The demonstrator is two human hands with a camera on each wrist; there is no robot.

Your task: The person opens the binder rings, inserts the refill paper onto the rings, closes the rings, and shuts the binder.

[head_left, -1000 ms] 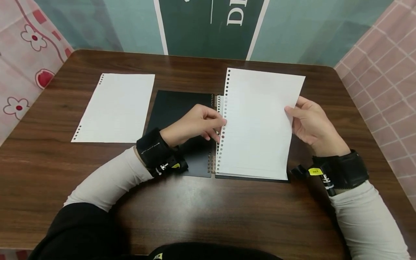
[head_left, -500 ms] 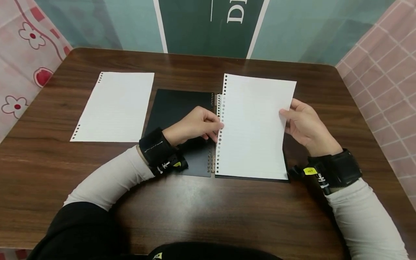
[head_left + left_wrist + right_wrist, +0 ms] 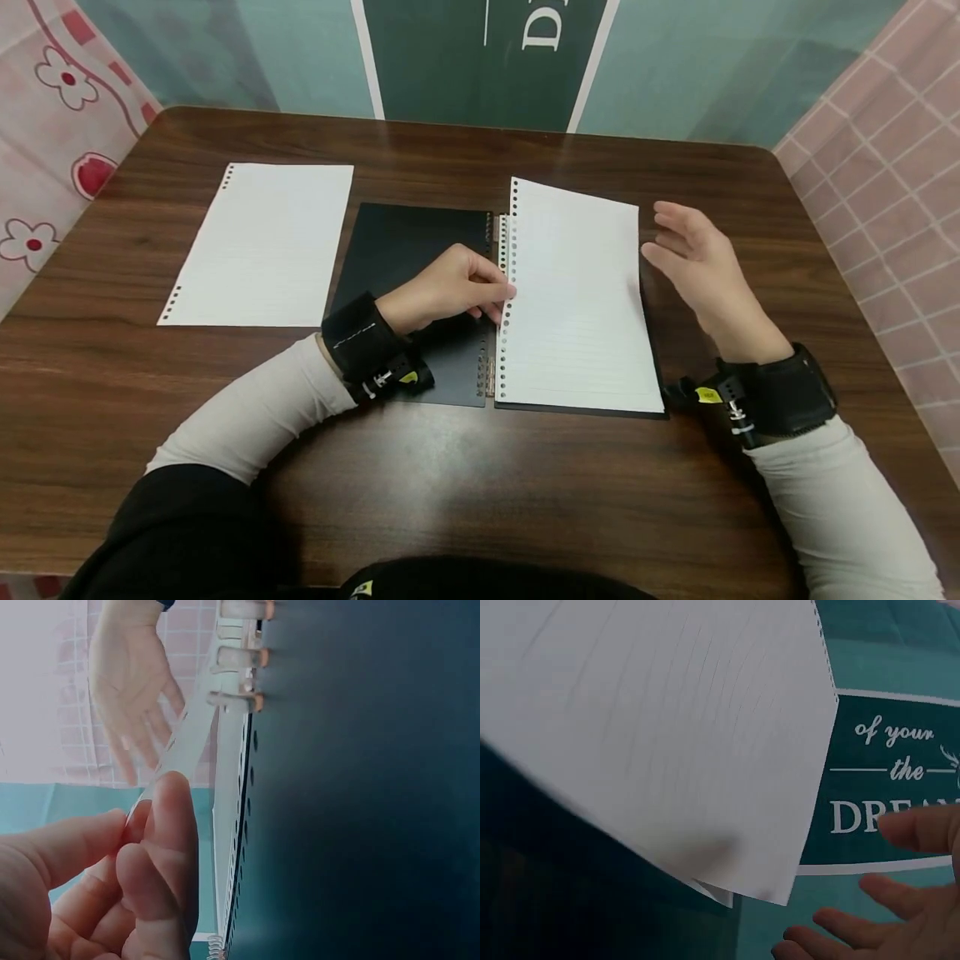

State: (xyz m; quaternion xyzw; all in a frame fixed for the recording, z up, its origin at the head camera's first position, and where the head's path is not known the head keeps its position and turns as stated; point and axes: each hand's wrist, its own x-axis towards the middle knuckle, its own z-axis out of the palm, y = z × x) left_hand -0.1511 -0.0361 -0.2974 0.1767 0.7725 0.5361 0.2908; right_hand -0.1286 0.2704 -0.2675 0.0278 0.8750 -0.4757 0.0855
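An open black ring binder [image 3: 408,250] lies mid-table, its metal rings [image 3: 491,242] down the spine. A lined, hole-punched sheet [image 3: 573,292] stands lifted over the binder's right half. My left hand [image 3: 457,287] pinches that sheet's punched edge between thumb and fingers [image 3: 161,847] beside the rings [image 3: 240,697]. My right hand [image 3: 693,258] hovers just off the sheet's right edge, fingers spread and touching nothing. The right wrist view looks up at the sheet [image 3: 667,742] from below, with my right fingers [image 3: 885,900] apart from it.
A second loose punched sheet [image 3: 262,242] lies flat on the brown wooden table [image 3: 480,492] at the left of the binder. A green banner with white lettering [image 3: 480,58] hangs behind the table's far edge. Pink patterned walls flank both sides.
My right hand has let go of the sheet's right edge and drawn back, open. The sheet has swung down and leftward, still pinched by my left hand at the punched edge.
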